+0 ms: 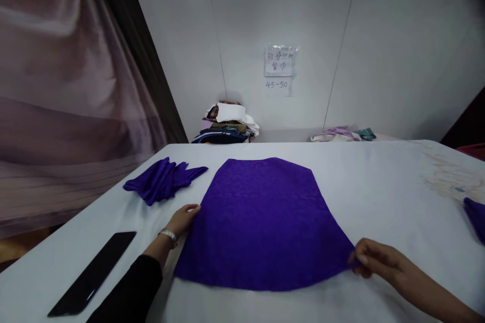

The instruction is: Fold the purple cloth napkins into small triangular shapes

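Note:
A purple cloth napkin [261, 222] with a faint woven pattern lies spread in front of me, its far side narrower than its near side. My left hand [184, 218], with a silver bracelet at the wrist, is closed at the napkin's left edge; its fingertips are partly hidden by the cloth. At the near right corner, my right hand [373, 257] pinches the fabric between thumb and fingers, the corner slightly lifted. To the left lies a crumpled purple cloth [161, 179], apart from both hands.
A long black flat plate [94, 272] rests on the white table [394, 197] at left. Another purple cloth [476, 219] shows at the right edge. Folded cloths [227, 123] are stacked by the wall, with more fabric [337, 135] farther right. A paper sign [279, 63] hangs above.

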{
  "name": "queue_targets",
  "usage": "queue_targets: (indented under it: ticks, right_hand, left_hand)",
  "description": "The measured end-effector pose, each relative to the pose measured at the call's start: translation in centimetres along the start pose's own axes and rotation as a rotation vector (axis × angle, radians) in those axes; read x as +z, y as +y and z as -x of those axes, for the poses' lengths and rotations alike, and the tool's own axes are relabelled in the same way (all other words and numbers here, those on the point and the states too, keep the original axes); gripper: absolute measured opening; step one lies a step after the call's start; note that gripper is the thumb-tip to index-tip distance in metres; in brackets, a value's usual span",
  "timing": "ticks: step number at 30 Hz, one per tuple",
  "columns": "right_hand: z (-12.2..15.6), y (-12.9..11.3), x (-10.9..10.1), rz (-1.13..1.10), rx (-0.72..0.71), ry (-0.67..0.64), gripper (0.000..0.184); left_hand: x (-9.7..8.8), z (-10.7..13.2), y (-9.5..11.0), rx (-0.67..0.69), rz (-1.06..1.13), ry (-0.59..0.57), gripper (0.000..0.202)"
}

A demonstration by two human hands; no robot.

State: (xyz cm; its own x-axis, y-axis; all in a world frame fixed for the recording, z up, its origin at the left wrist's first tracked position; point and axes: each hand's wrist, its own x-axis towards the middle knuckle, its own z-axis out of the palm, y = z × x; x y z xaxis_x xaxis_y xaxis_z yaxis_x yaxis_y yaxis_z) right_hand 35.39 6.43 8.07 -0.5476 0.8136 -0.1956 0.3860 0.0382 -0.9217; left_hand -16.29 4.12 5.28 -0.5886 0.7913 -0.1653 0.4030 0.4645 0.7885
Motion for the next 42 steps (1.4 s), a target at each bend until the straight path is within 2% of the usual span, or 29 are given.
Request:
queue_targets:
  ticks: [4, 7, 9, 12, 14, 16, 21, 24, 26, 28, 30, 32, 34, 36, 38, 39, 40, 42]
  right_hand:
    - [0.8, 1.2, 0.6, -0.002, 0.137, -0.187, 0.031]
    - [1.0, 0.9, 0.4, 0.067, 0.204, -0.283, 0.026]
    - [0.4, -0.3, 0.1, 0.147, 0.142, -0.285, 0.022]
    - [-2.1, -2.9, 0.7, 0.279, -0.071, -0.224, 0.021]
    - [-4.5, -4.3, 2.4, 0.326, -0.199, -0.156, 0.025]
    - [-7.1, -5.3, 4.9, 0.36, -0.299, -0.106, 0.035]
    - [-13.1, -5.3, 12.4, 0.571, -0.575, -0.405, 0.061]
    - [-16.8, -4.3, 14.2, 0.728, -0.636, -0.451, 0.068]
    - [-19.5, -3.4, 13.2, 0.83, -0.643, -0.396, 0.067]
    - [-22.0, -2.1, 10.3, 0.926, -0.547, -0.277, 0.064]
    - [-23.5, -0.5, 5.9, 1.042, -0.344, -0.072, 0.058]
    - [-23.6, 1.5, 0.7, 1.112, -0.113, 0.154, 0.052]
    - [-22.7, 3.4, -4.2, 1.13, 0.023, 0.282, 0.05]
    - [-21.4, 5.0, -7.9, 1.144, 0.125, 0.388, 0.048]
    - [-20.7, 5.7, -9.7, 1.159, 0.183, 0.453, 0.046]
    - [-20.7, 5.7, -9.7, 1.163, 0.181, 0.476, 0.045]
    - [-21.1, 5.5, -9.2, 1.163, 0.153, 0.489, 0.045]
    - [-22.4, 4.1, -6.6, 1.139, 0.025, 0.478, 0.05]
  left_hand:
    - [0.5, 3.6, -0.5, 0.08, -0.03, -0.084, 0.069]
    - [0.6, 6.3, -0.6, 0.082, -0.057, -0.113, 0.075]
    - [0.2, 7.6, -0.7, 0.045, -0.039, -0.135, 0.076]
    - [-0.4, 8.6, -1.0, -0.004, -0.007, -0.13, 0.08]
    - [-0.7, 8.8, -1.4, -0.027, -0.003, -0.11, 0.083]
    - [-0.6, 8.8, -1.9, -0.018, -0.022, -0.088, 0.083]
    - [0.3, 9.1, -3.0, 0.082, -0.225, 0.062, 0.07]
    - [0.7, 9.5, -3.3, 0.098, -0.357, 0.159, 0.062]
    - [0.9, 9.7, -3.4, 0.104, -0.402, 0.179, 0.061]
    - [1.0, 9.8, -3.6, 0.105, -0.423, 0.17, 0.06]
    - [1.1, 9.7, -3.8, 0.099, -0.433, 0.156, 0.06]
    - [1.1, 9.7, -3.9, 0.096, -0.436, 0.154, 0.06]
    - [1.1, 9.7, -3.9, 0.098, -0.435, 0.154, 0.059]
    - [1.0, 9.6, -3.8, 0.093, -0.433, 0.147, 0.058]
    - [0.9, 9.6, -3.7, 0.082, -0.432, 0.13, 0.058]
    - [0.8, 9.6, -3.6, 0.076, -0.432, 0.125, 0.059]
    - [0.8, 9.5, -3.7, 0.071, -0.435, 0.12, 0.06]
    - [0.8, 9.4, -3.7, 0.062, -0.441, 0.115, 0.061]
